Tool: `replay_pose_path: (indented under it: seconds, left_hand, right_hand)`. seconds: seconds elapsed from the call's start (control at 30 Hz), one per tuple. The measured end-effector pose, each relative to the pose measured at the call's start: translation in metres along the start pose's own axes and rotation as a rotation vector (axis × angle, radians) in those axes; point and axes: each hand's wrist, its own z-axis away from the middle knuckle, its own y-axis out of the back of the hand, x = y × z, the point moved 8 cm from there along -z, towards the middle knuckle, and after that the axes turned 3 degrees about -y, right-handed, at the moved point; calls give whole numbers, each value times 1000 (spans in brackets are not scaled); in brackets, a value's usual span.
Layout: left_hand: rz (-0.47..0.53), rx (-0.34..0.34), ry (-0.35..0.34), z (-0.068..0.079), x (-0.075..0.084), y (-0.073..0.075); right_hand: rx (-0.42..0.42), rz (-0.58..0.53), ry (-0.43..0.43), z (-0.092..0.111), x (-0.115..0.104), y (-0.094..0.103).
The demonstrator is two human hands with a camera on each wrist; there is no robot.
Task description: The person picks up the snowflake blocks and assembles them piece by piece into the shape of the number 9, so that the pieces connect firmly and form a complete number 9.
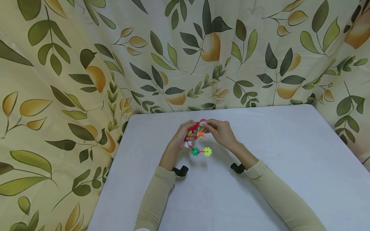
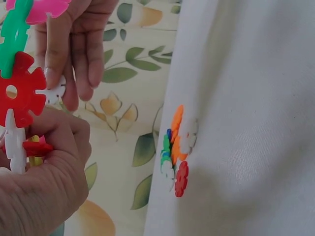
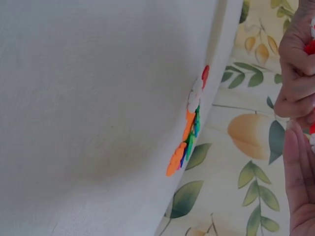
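Note:
A joined string of colourful notched plastic discs hangs from my left hand [image 1: 181, 135]; its green disc [image 1: 195, 151] and yellow disc [image 1: 207, 151] trail at the lower end. In the left wrist view, the fingers of the left hand [image 2: 49, 172] curl round the linked pieces, below a red disc [image 2: 22, 91] and a green one [image 2: 14, 39]. My right hand [image 1: 222, 131] meets it from the right and pinches a white disc [image 2: 56, 92] between thumb and fingers. Both hands are raised above the table, partly cut off in the right wrist view.
Loose discs lie in a small pile near the table's far edge, among them a red disc [image 2: 181, 179] and an orange disc [image 3: 176, 160]. A white cloth covers the table [image 1: 260, 138]. Behind it hangs a leaf-patterned curtain [image 1: 115, 80]. Dark wrist mounts [image 1: 180, 171] sit at both cuffs.

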Motion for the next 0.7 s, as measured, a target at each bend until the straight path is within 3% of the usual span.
replay_pose_path:
  seconds: [0.17,0.4,0.7]
  left_hand:
    - [-12,-13,4,-1,-1,0]
    - [-18,-35,38,-2,-7,-3]
    - [63,-63,23,0,-6,-13]
  right_hand:
    - [-8,42,27,1,-1,-1]
    - [-9,97,135,5,-8,-2]
    - [16,39,191,6,-11,-5]
